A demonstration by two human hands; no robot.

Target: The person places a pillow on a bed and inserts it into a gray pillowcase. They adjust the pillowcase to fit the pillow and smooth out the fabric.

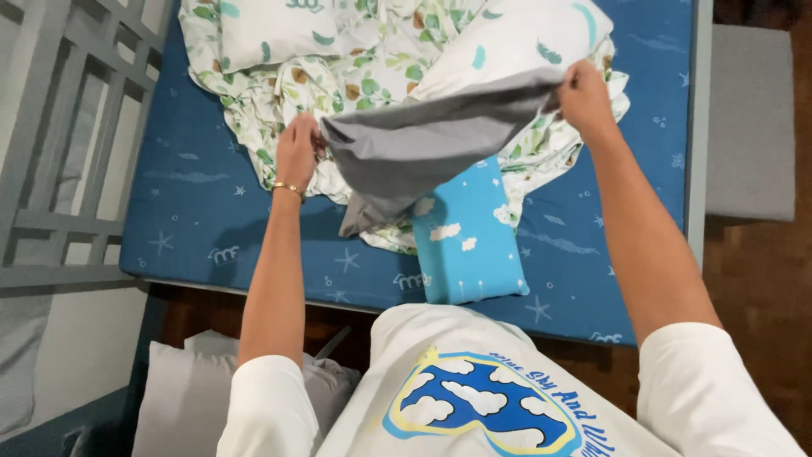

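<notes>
Two hands are gripping one grey pillowcase [423, 140] and stretching it above the bed [194, 203]. The left hand [296, 152] is pinching the cloth's edge at about nine o'clock from the cloth's middle, a gold bracelet [288, 189] circling its wrist. The right hand [582, 97] is clenching the opposite corner at about two o'clock, held higher. Under the grey cloth a leaf-print sheet [338, 85] is lying crumpled on the dark blue mattress cover, reaching toward twelve o'clock. A light blue pillow [465, 245] with white clouds is lying at six o'clock, just below the hanging cloth. A grey pillow [182, 398] is resting on the floor at seven o'clock.
</notes>
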